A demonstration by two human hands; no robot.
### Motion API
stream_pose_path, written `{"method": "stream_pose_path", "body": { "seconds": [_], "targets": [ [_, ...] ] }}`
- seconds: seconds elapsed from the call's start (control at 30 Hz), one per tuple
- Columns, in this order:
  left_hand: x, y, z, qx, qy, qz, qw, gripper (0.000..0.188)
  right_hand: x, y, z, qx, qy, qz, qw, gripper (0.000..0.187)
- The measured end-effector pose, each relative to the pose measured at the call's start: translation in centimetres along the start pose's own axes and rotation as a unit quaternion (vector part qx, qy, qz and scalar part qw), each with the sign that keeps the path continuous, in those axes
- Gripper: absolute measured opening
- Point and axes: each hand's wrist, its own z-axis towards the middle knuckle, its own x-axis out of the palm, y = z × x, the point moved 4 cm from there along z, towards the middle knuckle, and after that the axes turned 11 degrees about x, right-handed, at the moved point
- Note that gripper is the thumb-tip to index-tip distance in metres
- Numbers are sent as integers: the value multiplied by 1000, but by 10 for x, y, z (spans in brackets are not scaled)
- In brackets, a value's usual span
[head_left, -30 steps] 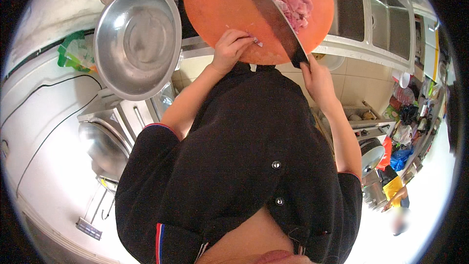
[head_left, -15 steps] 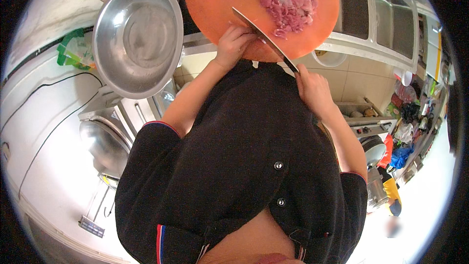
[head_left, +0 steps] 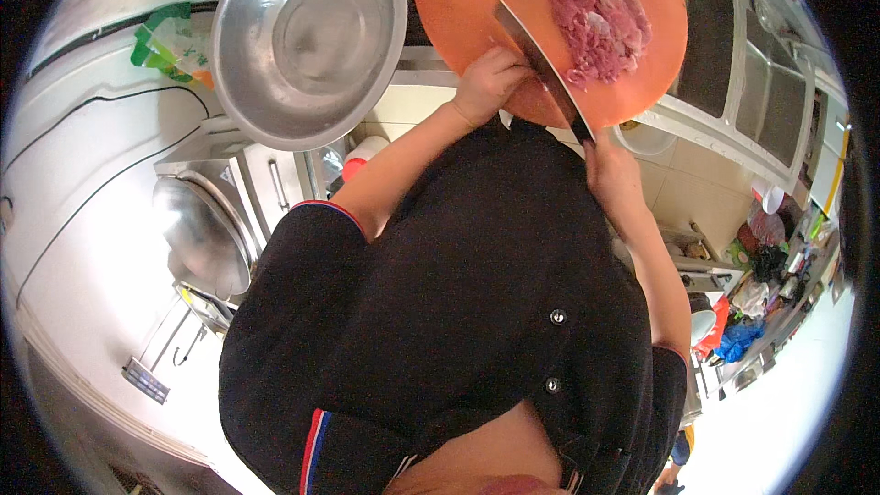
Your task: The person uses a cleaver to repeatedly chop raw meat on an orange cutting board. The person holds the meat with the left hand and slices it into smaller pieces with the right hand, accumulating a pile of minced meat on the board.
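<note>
My right hand [head_left: 614, 176] is closed around the handle of a broad-bladed kitchen knife [head_left: 541, 60]. Its blade slants across the near part of a round orange cutting board [head_left: 458, 0], tip toward the far left. Left of the blade, my left hand [head_left: 490, 84] is on the board with its fingers curled and pressed close to the steel. Whatever lies under those fingertips is hidden. A heap of sliced pink raw meat [head_left: 600, 23] sits on the right side of the board, beyond the knife. A tiny scrap is visible near my left knuckles.
A large metal basin [head_left: 243, 96] stands left of the board. Sink compartments with metal rims [head_left: 720, 119] are at the right, and a pale bowl [head_left: 646, 139] is below the board's near right edge. A green-and-white bag [head_left: 165, 46] is at far left; clutter [head_left: 770, 252] lines the right.
The whole view has shifted, so board, basin and hands appear farther right. The knife looks steeper in the picture. Both hands keep their grips, and the meat heap looks much the same.
</note>
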Motion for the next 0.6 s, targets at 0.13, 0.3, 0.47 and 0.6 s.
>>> {"method": "stream_pose_path", "body": {
  "seconds": [0.13, 0.3, 0.47, 0.6],
  "targets": [
    [-3, 2, 0, -5, -14, -18, 1000, 17, 11, 12, 22, -40, -15, -6, 999, 24],
    [-3, -2, 3, 1, 1, 4, 1000, 14, -2, 5, 1, 24, 36, -20, 999, 15],
    [1, 2, 2, 4, -10, -1, 1000, 12, 5, 30, 30, -22, -29, -24, 999, 11],
    [0, 0, 1, 6, -5, -5, 1000, 12, -6, 44, 42, -36, -47, -7, 998, 12]
  ]
}}
